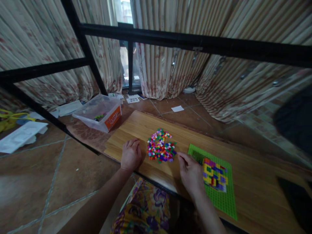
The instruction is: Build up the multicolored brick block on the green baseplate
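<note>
A heap of small, multicoloured toy bricks [161, 148] lies spread on the wooden table. To the left of it, my left hand [131, 154] rests on the tabletop with its fingers curled in, and nothing shows in it. My right hand [191, 170] is at the heap's right edge, thumb and forefinger pinched together. Whether a brick is between those fingertips is too small to tell. Just right of that hand lies a green studded baseplate [225, 204], partly behind it. A block of yellow, red, purple and blue bricks [214, 174] is built up on the plate.
The long wooden table [253, 182] has a dark flat object [294, 198] at its right end. Beyond its left end, a clear plastic tub [91, 112] with an orange label stands on the floor. A black metal frame [170, 37] crosses before the curtains.
</note>
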Motion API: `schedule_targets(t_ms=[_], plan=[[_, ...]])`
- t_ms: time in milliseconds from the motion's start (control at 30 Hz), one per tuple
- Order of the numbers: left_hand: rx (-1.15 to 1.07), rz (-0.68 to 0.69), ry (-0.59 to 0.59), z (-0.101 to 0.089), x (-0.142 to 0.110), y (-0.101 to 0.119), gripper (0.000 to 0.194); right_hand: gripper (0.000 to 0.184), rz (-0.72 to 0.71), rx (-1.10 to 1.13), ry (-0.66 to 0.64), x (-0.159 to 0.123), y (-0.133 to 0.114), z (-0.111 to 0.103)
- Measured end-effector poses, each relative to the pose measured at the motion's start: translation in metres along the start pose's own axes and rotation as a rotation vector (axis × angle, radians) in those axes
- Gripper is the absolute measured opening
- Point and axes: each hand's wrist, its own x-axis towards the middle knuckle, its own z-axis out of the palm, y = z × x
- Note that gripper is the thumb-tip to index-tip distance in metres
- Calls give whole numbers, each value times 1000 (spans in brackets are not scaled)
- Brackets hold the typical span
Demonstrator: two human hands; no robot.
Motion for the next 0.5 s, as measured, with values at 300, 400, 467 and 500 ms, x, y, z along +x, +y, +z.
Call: schedule_targets(t_ms=[300,400,467,500], plan=[[58,56,-3,0,5,-5,31,39,424,128,251,-70,37,-69],[75,66,4,1,5,-6,32,37,539,60,323,-78,59,-94],[79,69,9,1,5,-6,32,36,569,50,354,-78,71,-104],[78,72,12,1,6,-6,32,36,569,67,384,-77,76,-107]])
